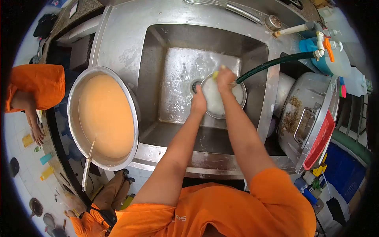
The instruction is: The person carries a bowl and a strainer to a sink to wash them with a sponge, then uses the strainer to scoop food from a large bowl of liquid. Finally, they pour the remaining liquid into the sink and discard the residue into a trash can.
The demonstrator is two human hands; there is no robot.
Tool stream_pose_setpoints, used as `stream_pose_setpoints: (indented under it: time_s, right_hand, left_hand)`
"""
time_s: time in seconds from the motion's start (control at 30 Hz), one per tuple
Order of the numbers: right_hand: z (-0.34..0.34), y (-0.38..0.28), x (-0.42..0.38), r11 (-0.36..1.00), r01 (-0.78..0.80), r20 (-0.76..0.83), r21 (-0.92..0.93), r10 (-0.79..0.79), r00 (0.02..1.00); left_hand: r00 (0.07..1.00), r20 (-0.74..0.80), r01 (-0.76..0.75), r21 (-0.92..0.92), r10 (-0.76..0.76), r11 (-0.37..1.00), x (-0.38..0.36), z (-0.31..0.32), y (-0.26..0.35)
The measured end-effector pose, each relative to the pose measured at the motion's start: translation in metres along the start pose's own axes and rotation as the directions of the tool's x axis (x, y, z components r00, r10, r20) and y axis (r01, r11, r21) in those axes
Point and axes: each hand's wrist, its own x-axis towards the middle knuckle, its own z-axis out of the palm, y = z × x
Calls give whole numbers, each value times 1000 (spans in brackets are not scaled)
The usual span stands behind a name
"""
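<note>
A round metal bowl (pixel 244 94) with whitish, cloudy contents sits low in the steel sink (pixel 173 106). My left hand (pixel 199 102) is at the bowl's left rim, thumb upright, and appears to grip its edge; its other fingers are mostly hidden. Over the bowl, my right hand (pixel 226 78) is closed on a small yellow sponge (pixel 215 75), only part of which shows. A dark green hose (pixel 272 63) reaches from the tap toward the bowl and ends behind my right hand. Beside my left hand is the drain (pixel 196 85).
Left of the sink stands a large basin (pixel 134 146) of orange liquid with a metal handle (pixel 87 168) sticking out. A big dented pot (pixel 290 118) leans at right beside a red tray (pixel 320 140). A whisk (pixel 242 12) lies behind. Other people in orange (pixel 39 85) are at left.
</note>
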Motion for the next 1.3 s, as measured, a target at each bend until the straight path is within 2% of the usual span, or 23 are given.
stream_pose_setpoints:
  time_s: [0.07,0.1,0.17,0.3,0.4,0.47,0.5,0.6,0.67,0.7,0.8,0.83,0.87,0.9,0.93,1.0,1.03,1.1,1.13,1.2,1.23,1.27,1.3]
  right_hand:
    - [-10,-11,-4,887,-254,-286,385,377,881]
    - [-7,-16,-9,887,-260,-278,381,378,883]
    - [4,-26,-16,953,181,-75,242,-167,983]
    - [-12,-35,-28,864,316,100,392,-381,919]
    - [-13,-15,0,954,292,184,62,-299,936]
    - [-21,-11,12,917,-336,-91,215,362,928]
    - [-18,-14,14,918,-334,-90,213,359,929]
    - [9,-11,-8,961,-105,-62,256,125,990]
    - [17,-21,-11,946,121,289,300,-211,934]
    - [15,-26,-8,946,121,284,300,-210,936]
    - [-13,-28,-7,940,-126,482,317,-45,875]
    - [-11,-20,-16,960,-95,94,263,72,993]
    - [-6,-11,-20,976,-88,-316,197,149,937]
    - [13,20,-19,682,-198,-293,704,532,794]
    - [26,46,-19,160,-130,-50,978,796,603]
    - [-59,23,-53,541,-579,-180,610,806,564]
    - [-63,20,-73,553,-573,-192,605,799,569]
    - [-58,10,-99,902,-223,-615,370,417,669]
    - [-54,12,-96,905,-220,-617,365,412,670]
    - [-41,17,-85,975,-104,-395,197,176,902]
    - [-8,37,-69,983,159,-329,-91,-180,927]
    - [-6,41,-59,984,148,-323,-95,-171,931]
    - [-10,39,-49,873,347,-53,-342,-387,921]
  left_hand:
    - [977,138,171,-74,-160,982,-5,-14,15]
    - [975,144,181,-73,-169,981,-9,-20,21]
    - [962,204,204,-98,-181,974,-14,-31,34]
    - [988,133,96,-110,-81,989,-19,-35,38]
    - [992,119,39,49,-45,998,-22,-43,46]
    - [989,114,98,-48,-92,994,-19,-42,47]
    - [989,113,100,-51,-94,994,-16,-41,45]
    - [996,81,46,-44,-42,998,-24,-37,41]
    - [991,114,71,-43,-66,997,-20,-41,45]
    - [991,121,78,-129,-63,989,-21,-41,44]
    - [998,52,43,-78,-39,996,-22,-39,47]
    - [883,302,455,-365,-360,812,-27,-61,73]
    - [887,299,447,-362,-352,818,-30,-64,78]
    - [889,256,453,-371,-379,811,-36,-63,82]
    - [888,215,460,-381,-408,802,-41,-63,84]
    - [875,240,482,-361,-420,798,-44,-63,84]
    - [864,256,501,-352,-433,791,-43,-64,86]
    - [936,118,351,-287,-331,891,-26,-25,44]
    - [978,-18,203,-175,-209,964,-27,-29,47]
    - [925,106,380,-290,-365,878,-25,-33,51]
    - [961,86,273,-193,-261,942,-26,-35,50]
    - [986,78,157,-94,-150,983,-26,-33,49]
    - [985,90,156,-107,-147,982,-19,-24,41]
